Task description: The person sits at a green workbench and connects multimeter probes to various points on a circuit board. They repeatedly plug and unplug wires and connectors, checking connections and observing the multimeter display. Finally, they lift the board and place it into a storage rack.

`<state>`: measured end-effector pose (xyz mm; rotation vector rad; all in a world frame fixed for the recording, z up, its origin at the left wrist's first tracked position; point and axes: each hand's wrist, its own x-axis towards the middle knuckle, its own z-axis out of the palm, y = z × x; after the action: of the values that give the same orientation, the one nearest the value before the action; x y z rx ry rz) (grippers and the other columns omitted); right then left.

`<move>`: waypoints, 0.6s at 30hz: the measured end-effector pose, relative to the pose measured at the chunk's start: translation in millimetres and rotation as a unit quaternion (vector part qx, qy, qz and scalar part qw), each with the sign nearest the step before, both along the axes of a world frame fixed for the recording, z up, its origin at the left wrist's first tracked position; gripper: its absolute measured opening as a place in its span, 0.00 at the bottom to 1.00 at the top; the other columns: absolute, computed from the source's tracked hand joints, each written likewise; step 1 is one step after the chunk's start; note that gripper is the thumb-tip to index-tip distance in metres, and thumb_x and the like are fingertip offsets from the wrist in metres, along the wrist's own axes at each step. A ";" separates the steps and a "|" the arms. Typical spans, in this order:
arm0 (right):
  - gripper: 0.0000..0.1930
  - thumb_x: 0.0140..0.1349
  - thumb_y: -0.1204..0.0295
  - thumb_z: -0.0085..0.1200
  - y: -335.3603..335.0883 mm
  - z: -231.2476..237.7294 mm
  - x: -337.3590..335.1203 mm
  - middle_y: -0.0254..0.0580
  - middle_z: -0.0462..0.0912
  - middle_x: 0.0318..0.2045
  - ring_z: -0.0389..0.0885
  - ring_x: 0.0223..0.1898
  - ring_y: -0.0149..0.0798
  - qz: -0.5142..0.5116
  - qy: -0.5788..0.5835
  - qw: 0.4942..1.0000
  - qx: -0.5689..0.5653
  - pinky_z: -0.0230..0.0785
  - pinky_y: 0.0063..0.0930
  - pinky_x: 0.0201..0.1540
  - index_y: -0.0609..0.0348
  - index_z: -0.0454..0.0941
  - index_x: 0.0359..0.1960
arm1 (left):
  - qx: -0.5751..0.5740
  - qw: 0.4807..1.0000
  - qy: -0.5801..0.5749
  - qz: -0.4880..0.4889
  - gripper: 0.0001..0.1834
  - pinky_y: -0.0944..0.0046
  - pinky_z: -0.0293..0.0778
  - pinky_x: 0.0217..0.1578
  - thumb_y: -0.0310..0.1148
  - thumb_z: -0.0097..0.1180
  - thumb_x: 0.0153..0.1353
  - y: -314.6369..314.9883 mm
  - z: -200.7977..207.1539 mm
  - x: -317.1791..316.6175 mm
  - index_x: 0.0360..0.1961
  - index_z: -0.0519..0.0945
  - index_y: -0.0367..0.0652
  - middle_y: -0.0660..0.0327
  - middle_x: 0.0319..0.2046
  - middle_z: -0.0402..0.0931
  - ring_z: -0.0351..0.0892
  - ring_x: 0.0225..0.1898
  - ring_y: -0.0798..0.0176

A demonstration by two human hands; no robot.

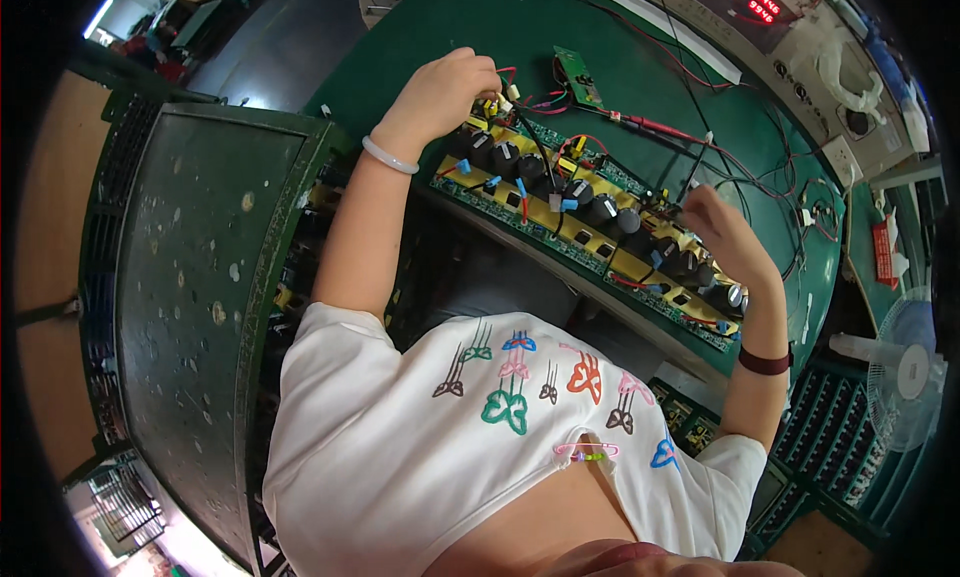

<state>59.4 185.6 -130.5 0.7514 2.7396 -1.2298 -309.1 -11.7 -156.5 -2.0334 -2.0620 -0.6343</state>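
Observation:
A long green circuit board [560, 172] with yellow parts and a row of black round capacitors lies along the near edge of the table. At its left end my left hand [450, 92] is closed, fingertips by wires and a small white connector [513, 92]; what they pinch is hidden. Over the right part of the board my right hand [722, 235] has its fingers curled together near a thin black lead [692, 172]. Whatever is between those fingers cannot be made out. Behind the board lies a red test probe [655, 126] with its cable.
A smaller green board [577, 75] rests farther back on the green table [420, 37]. Tangled cables run right, toward an instrument [790, 52] with red digits. A white fan [910, 372] stands at far right. A worn green metal cabinet [200, 277] is at my left.

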 end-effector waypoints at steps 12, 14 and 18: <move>0.07 0.69 0.76 0.51 -23.8 7.4 -3.8 0.47 0.74 0.29 0.71 0.28 0.40 -0.020 0.070 0.993 0.098 0.67 0.30 0.35 0.70 0.73 0.42 | -0.043 0.974 -0.223 0.015 0.17 0.62 0.79 0.48 0.17 0.53 0.63 -11.5 -25.8 -10.7 0.51 0.83 0.39 0.58 0.39 0.70 0.79 0.41 0.59; 0.07 0.70 0.76 0.51 -23.2 1.3 -2.1 0.45 0.73 0.27 0.70 0.28 0.35 -0.061 0.096 0.991 0.066 0.66 0.29 0.34 0.69 0.73 0.42 | -0.028 0.972 -0.234 0.023 0.15 0.61 0.78 0.47 0.18 0.53 0.64 -12.6 -22.6 -7.1 0.51 0.82 0.38 0.57 0.39 0.69 0.79 0.40 0.59; 0.06 0.71 0.75 0.51 -27.5 -1.0 -4.1 0.44 0.73 0.26 0.68 0.27 0.32 -0.048 0.092 0.991 0.080 0.64 0.28 0.32 0.68 0.73 0.41 | 0.015 0.988 -0.144 0.050 0.09 0.59 0.77 0.43 0.20 0.55 0.61 -18.6 -15.8 -9.9 0.42 0.83 0.34 0.57 0.36 0.72 0.79 0.39 0.56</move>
<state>55.3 158.0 -131.5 0.8329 3.0159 -1.1611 -319.0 -30.2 -172.3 -1.9020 -2.2757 -0.9832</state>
